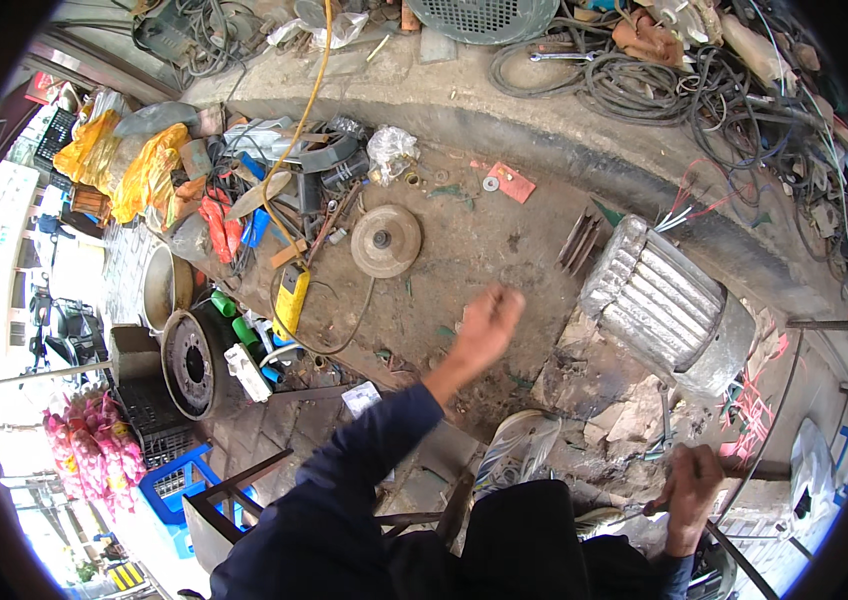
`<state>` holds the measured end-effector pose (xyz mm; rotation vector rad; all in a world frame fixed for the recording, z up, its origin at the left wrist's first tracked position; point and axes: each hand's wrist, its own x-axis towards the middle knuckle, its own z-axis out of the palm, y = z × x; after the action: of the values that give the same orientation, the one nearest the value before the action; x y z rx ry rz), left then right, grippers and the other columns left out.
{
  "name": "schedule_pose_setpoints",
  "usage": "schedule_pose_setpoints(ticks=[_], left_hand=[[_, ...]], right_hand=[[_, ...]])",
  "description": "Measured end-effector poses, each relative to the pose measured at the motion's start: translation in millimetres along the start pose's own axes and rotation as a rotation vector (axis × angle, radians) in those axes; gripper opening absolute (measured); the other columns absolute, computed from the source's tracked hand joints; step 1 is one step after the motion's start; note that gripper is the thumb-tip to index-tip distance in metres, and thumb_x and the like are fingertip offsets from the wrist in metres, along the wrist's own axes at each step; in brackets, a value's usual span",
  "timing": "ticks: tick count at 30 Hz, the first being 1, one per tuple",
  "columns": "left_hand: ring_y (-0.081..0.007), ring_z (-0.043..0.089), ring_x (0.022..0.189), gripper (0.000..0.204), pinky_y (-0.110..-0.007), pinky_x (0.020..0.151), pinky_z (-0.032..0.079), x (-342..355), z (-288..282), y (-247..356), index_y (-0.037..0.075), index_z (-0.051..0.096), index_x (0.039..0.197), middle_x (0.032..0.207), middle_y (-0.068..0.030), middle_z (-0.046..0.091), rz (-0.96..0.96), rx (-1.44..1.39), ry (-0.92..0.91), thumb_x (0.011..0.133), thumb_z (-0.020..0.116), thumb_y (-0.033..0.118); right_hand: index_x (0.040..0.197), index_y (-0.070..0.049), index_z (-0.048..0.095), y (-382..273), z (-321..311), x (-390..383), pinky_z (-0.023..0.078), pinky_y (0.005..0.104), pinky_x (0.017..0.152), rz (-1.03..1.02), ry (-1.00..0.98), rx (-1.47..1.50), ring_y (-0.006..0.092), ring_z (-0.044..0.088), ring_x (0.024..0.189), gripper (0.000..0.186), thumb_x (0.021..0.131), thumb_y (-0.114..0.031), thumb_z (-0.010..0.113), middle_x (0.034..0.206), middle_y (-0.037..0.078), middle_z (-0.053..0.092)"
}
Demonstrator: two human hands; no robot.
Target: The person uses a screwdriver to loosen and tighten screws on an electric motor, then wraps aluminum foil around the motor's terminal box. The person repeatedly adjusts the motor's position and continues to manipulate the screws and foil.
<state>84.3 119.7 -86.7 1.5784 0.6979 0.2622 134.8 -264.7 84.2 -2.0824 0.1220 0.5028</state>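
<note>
My left hand (pixel 492 318) is raised over the dirty ground in the middle, its fingers curled closed; whatever they may hold is hidden. To its upper right lies a silver finned electric motor (pixel 664 300) with loose wires (pixel 677 215). Dark metal plates (pixel 578 240) stand beside the motor. My right hand (pixel 694 485), at the lower right below the motor, is closed on a thin dark tool (pixel 656 506). A round metal disc (pixel 396 255) with a central hub lies beyond my left hand, and a small red card (pixel 512 183) lies farther back.
A concrete ledge (pixel 464 120) with coiled cables (pixel 634 90) runs along the back. A yellow control box (pixel 291 300), piled tools and bags (pixel 149 175), a wheel rim (pixel 184 355) and a blue plastic stool (pixel 174 510) are at the left. Pink-red wires (pixel 749 420) lie right.
</note>
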Motion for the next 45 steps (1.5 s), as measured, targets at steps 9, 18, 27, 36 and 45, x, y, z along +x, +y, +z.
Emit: schedule_pose_setpoints(ticks=[9, 18, 27, 36, 45], left_hand=[[-0.0056, 0.047, 0.055, 0.027, -0.026, 0.047, 0.035, -142.4, 144.0, 61.2, 0.006, 0.063, 0.108, 0.072, 0.0038, 0.053, -0.391, -0.661, -0.762, 0.113, 0.059, 0.033], [-0.0084, 0.059, 0.077, 0.021, -0.026, 0.066, 0.046, -146.2, 198.9, 87.5, 0.009, 0.068, 0.098, 0.086, 0.0013, 0.064, -0.854, -0.782, -0.531, 0.108, 0.064, 0.027], [-0.0105, 0.060, 0.078, 0.011, -0.028, 0.069, 0.045, -157.4, 227.5, 64.5, 0.010, 0.073, 0.096, 0.090, -0.0004, 0.069, -0.945, -0.910, -0.435, 0.097, 0.070, 0.020], [-0.0093, 0.053, 0.067, 0.014, -0.027, 0.059, 0.041, -159.8, 216.2, 62.7, 0.008, 0.069, 0.085, 0.078, 0.0003, 0.064, -0.841, -0.877, -0.421, 0.096, 0.067, 0.016], [-0.0094, 0.058, 0.070, 0.017, -0.025, 0.061, 0.046, -156.7, 212.1, 62.6, 0.005, 0.066, 0.088, 0.080, -0.0002, 0.064, -0.838, -0.909, -0.376, 0.100, 0.066, 0.018]], right_hand=[[0.106, 0.003, 0.070, -6.6, 37.2, -12.4, 0.053, 0.0299, 0.068, -0.186, -0.057, -0.053, 0.0094, 0.063, 0.078, 0.011, 0.097, -0.002, 0.071, 0.087, 0.007, 0.071], [0.101, 0.000, 0.065, 6.2, 23.8, -0.7, 0.051, 0.0415, 0.065, -0.483, 0.135, -0.341, 0.0273, 0.063, 0.069, 0.010, 0.093, 0.001, 0.071, 0.087, 0.013, 0.066], [0.098, -0.001, 0.056, 22.7, 25.1, 15.1, 0.050, 0.0463, 0.067, -0.476, 0.135, -0.437, 0.0351, 0.063, 0.074, 0.019, 0.090, -0.002, 0.074, 0.089, 0.016, 0.060], [0.098, 0.002, 0.057, 29.4, 25.6, 13.2, 0.050, 0.0447, 0.065, -0.466, 0.022, -0.387, 0.0329, 0.063, 0.072, 0.014, 0.095, -0.002, 0.071, 0.087, 0.016, 0.060], [0.101, 0.004, 0.062, 28.5, 24.2, 15.4, 0.051, 0.0438, 0.069, -0.570, -0.018, -0.443, 0.0324, 0.066, 0.079, 0.006, 0.100, -0.001, 0.066, 0.090, 0.017, 0.064]])
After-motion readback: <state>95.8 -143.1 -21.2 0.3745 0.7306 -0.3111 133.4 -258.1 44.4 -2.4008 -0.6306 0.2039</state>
